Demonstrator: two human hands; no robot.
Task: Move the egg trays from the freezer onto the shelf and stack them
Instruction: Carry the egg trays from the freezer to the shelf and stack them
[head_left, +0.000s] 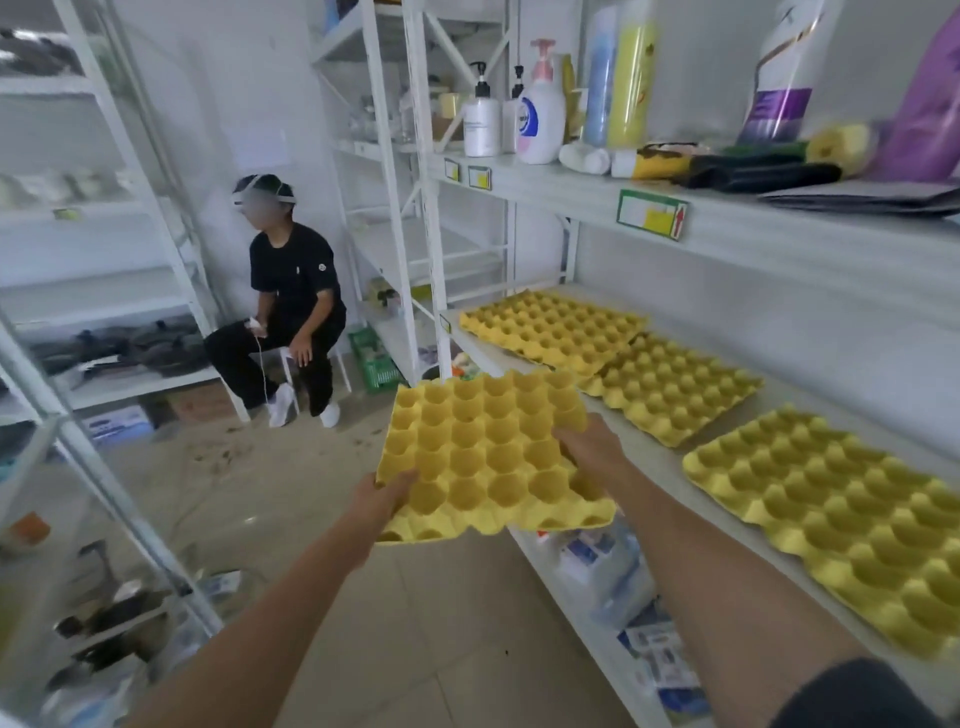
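Observation:
I hold a yellow egg tray (488, 452) in the air in front of me, just left of the shelf edge. My left hand (382, 493) grips its near left corner and my right hand (589, 447) grips its right side. Three more yellow egg trays lie side by side on the white shelf (670, 467) to my right: a far tray (550, 327), a middle tray (670, 387) that overlaps the far one, and a near tray (841, 509). No freezer is in view.
Bottles and packets (540, 109) stand on the shelf above the trays. Packaged goods (613, 566) fill the shelf below. A person in black (291, 312) sits on a stool at the far end of the aisle. White racks (104, 312) line the left side.

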